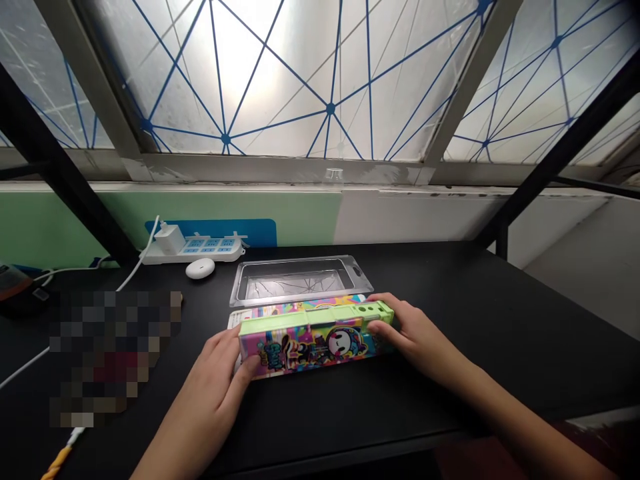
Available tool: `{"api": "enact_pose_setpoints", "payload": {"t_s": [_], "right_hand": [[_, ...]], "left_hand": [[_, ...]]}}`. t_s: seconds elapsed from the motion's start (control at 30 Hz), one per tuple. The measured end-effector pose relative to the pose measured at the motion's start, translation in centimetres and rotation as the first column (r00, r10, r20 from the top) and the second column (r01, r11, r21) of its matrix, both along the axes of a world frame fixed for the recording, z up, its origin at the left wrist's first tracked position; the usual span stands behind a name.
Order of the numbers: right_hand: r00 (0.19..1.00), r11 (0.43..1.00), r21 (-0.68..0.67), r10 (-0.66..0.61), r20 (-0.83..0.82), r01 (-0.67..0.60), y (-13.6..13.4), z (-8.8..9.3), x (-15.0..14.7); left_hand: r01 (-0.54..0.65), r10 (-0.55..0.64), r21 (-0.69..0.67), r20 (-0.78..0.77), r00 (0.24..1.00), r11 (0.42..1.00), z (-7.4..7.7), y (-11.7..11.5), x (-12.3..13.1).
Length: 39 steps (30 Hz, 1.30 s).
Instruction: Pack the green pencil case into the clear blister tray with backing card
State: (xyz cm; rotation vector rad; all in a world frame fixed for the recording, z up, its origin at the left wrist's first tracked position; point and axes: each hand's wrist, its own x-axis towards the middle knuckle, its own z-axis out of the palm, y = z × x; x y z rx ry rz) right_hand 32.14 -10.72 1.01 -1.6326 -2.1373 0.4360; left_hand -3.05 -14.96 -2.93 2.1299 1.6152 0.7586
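A colourful pencil case (315, 337) with cartoon figures on its face and a light green edge stands on its long side on the black desk. My left hand (220, 373) grips its left end, thumb on the front face. At the other end, my right hand (405, 327) holds it with the thumb in front and the fingers behind. Just behind the case lies a printed card (305, 306), partly hidden by it. Farther back is a clear plastic package tray (295, 280) with a hang hole at its right.
A white power strip (213, 249) with a plugged-in charger (170, 238) sits along the wall. A white oval case (200, 269) lies before it. On the left are a pixelated object (115, 353) and a white cable (131, 273). Black frame bars (545, 147) slant at both sides.
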Motion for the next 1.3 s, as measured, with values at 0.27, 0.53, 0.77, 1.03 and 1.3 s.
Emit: {"api": "enact_pose_setpoints", "payload": {"t_s": [0.27,0.53,0.77,1.03,1.3], "right_hand": [[0.854,0.992,0.097,0.014,0.521,-0.075,1.3,1.7,-2.5],[0.885,0.919,0.238,0.193,0.424,-0.314,1.0,0.6,-8.3],[0.914,0.913,0.238,0.249,0.32,-0.332,2.5,-0.5,-10.3],[0.961,0.756,0.595,0.198,0.191,-0.274,1.5,-0.1,-9.9],[0.824,0.552,0.62,0.455,0.337,-0.558,-4.6,1.3,-6.0]], "left_hand": [[-0.048,0.047,-0.009,-0.119,0.992,0.999,-1.2,0.5,0.0],[-0.031,0.032,0.017,-0.043,0.999,0.999,-0.9,-0.3,0.0],[-0.025,0.025,-0.02,-0.004,1.0,0.999,-0.1,-0.2,0.2],[-0.029,0.041,-0.119,0.102,0.994,0.993,1.0,-0.4,0.5],[-0.035,0.095,-0.262,0.223,0.97,0.965,0.8,-1.1,-1.3]]}}
